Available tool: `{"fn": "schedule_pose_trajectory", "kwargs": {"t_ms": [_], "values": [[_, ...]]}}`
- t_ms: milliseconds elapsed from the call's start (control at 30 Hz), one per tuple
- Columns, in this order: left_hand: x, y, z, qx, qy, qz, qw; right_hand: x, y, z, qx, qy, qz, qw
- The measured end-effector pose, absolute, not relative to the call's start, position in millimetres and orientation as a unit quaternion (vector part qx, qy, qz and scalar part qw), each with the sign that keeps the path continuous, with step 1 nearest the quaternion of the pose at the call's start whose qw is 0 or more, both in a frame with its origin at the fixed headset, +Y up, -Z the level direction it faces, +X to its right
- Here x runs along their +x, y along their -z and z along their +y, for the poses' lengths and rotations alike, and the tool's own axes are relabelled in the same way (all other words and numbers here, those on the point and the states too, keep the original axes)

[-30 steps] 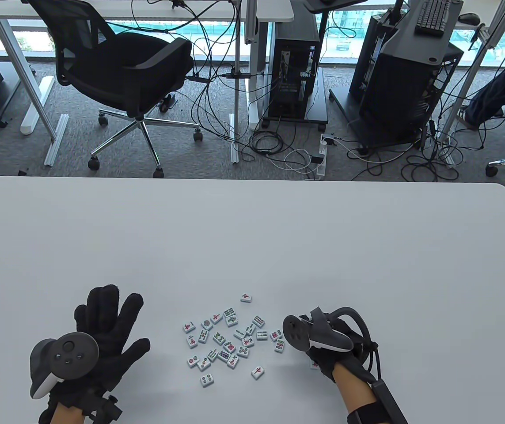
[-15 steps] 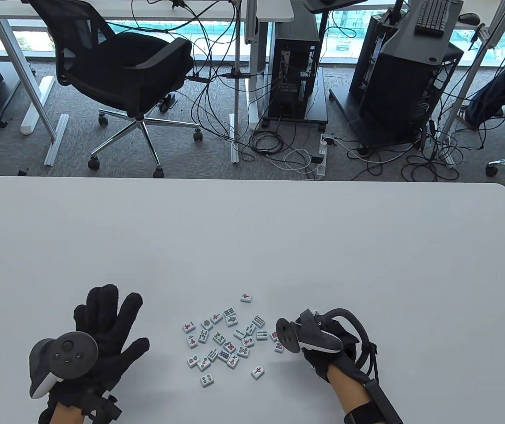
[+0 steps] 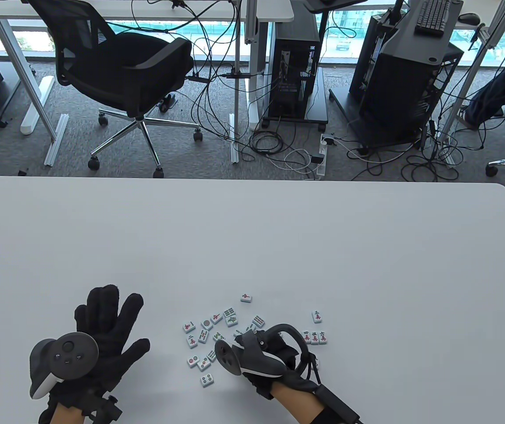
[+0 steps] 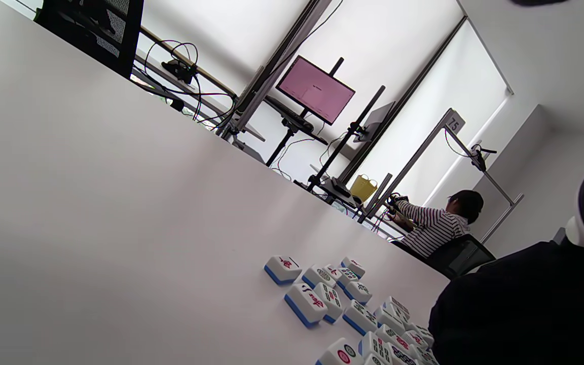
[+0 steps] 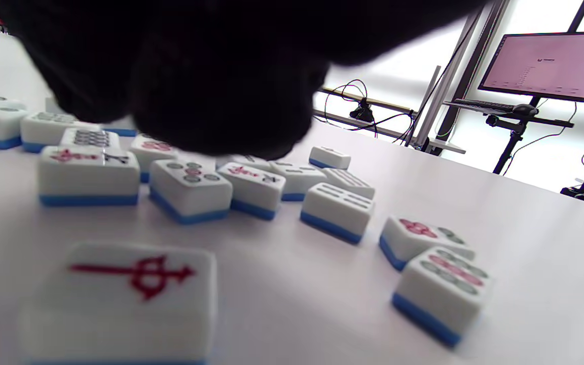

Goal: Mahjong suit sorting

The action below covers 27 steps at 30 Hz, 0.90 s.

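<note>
White laminate makes up the table (image 3: 279, 229), which carries everything near its front edge. The left hand (image 3: 102, 327) lies flat toward the front-left corner, fingers spread and holding nothing. The right hand (image 3: 263, 357) hangs over the right part of the loose tile cluster (image 3: 210, 340); its fingers are hidden under the tracker and blurred in the wrist view, so I cannot tell whether they pinch a tile. Right of it, four sorted character tiles (image 3: 316, 332) lie face up: three side by side in a short row parallel to the front edge, one just behind. The tiles look hard, smooth and light, likely to slide. Each is best pinched across its short sides. Those four have long axes running front to back; the cluster's point all ways.
</note>
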<state>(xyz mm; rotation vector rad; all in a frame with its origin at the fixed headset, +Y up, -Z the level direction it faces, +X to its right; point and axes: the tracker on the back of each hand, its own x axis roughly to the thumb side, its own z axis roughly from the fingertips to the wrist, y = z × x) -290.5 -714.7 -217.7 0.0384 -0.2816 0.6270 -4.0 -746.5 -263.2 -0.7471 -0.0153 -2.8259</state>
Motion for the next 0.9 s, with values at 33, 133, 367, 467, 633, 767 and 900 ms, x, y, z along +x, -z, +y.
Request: {"fn": "schedule_pose_trajectory", "kwargs": {"t_ms": [33,133,367,467,633,767,900], "values": [[-290.5,217.7,-714.7,0.019,-0.308,-0.139,0.941,-5.4,263.7,-747.5,-0.251,0.961,-0.006,0.113],[-290.4,217.6,-714.6,0.021,-0.31,-0.141,0.94,-10.9,260.7,-754.6,-0.265,0.953,-0.019,0.147],[-290.0,217.1,-714.6,0.02,-0.309,-0.142,0.94,-16.4,230.2,-751.8,-0.33,0.933,-0.04,0.141],[-289.5,216.8,-714.8,0.019,-0.307,-0.143,0.941,-16.8,221.0,-750.0,-0.342,0.933,-0.033,0.11],[-288.7,216.6,-715.0,0.02,-0.307,-0.148,0.94,-22.7,215.4,-755.9,-0.335,0.93,-0.073,0.131],[-288.9,216.2,-714.6,0.021,-0.308,-0.148,0.94,-26.8,215.0,-763.2,-0.341,0.927,-0.086,0.132],[-288.6,216.2,-714.7,0.021,-0.309,-0.148,0.939,-25.3,220.2,-763.9,-0.34,0.93,-0.097,0.099]]}}
